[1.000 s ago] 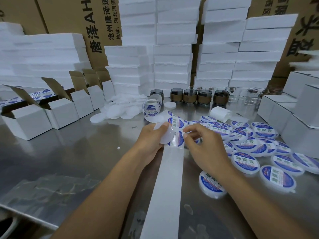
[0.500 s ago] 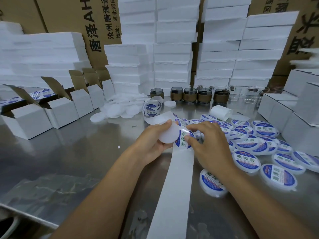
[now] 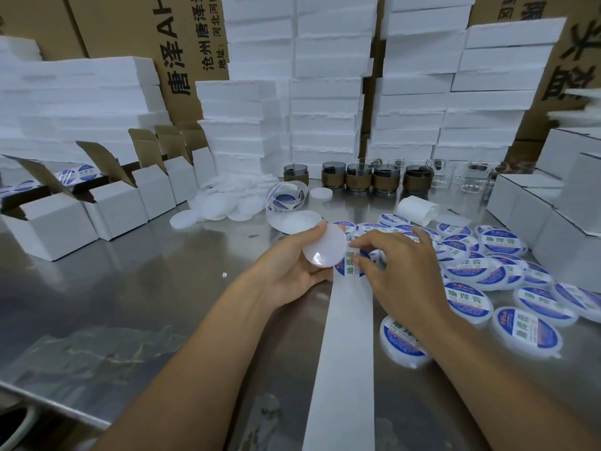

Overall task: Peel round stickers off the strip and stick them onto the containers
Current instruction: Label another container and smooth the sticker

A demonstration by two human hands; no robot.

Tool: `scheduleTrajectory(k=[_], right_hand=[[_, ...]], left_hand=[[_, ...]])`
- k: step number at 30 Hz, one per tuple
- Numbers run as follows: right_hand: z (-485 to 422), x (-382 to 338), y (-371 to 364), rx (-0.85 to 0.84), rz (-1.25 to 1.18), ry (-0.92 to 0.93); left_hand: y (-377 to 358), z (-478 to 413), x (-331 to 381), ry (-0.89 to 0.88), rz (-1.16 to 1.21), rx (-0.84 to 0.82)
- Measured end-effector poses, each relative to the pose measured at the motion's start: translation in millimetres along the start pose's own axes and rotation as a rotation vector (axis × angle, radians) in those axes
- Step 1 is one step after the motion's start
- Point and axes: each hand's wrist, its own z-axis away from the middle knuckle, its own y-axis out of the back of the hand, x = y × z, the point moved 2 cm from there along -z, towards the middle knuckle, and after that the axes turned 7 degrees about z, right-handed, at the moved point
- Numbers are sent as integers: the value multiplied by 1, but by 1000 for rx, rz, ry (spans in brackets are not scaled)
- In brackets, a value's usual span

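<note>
A good share of the job is looking done from here. A crowd of shallow round white plastic containers already wearing blue-and-white labels [image 3: 468,297] is lying across the right side of the brushed steel surface [image 3: 146,288], many of them overlapping. Plenty is waiting, though. A heap of bare white round containers [image 3: 221,206] is sitting further back, near the row of open white cartons [image 3: 113,206]. The loose coil of printed sticker strip [image 3: 286,198] beside that heap is showing more labels to peel. The long white backing strip [image 3: 344,353] is running from the hands towards the near edge, bare along that whole length, so I am judging those stickers used.

The left hand [image 3: 289,275] is coming in from the lower left, palm turned up and to the right. Its thumb and fingers are curling round the rim of one blank white round container [image 3: 325,245], which it is holding tilted just above the strip. The right hand [image 3: 403,275] is reaching across from the right, knuckles up. Its thumb and forefinger are closing together on the round blue-and-white sticker [image 3: 349,265] that is sitting at the top of the bare backing, right beside the blank container. The other fingers are fanning loosely over the labelled ones behind. I cannot tell how much of the sticker is lifting free of the backing. To my eye this is the peeling step, with the pressing-on to follow.
</note>
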Motion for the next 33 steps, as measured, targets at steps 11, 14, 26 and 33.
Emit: scheduleTrajectory(k=[11, 14, 26, 33], right_hand=[[1, -4, 5, 4, -75, 68], [0, -6, 8, 50, -122, 49], [-8, -3, 19, -12, -1070, -473], [-10, -11, 18, -155, -1386, -514]], left_hand=[[3, -5, -1, -82, 59, 112], [4, -8, -1, -135, 64, 144], [4, -10, 0, -352, -300, 248], [-6, -2, 7, -594, -227, 121]])
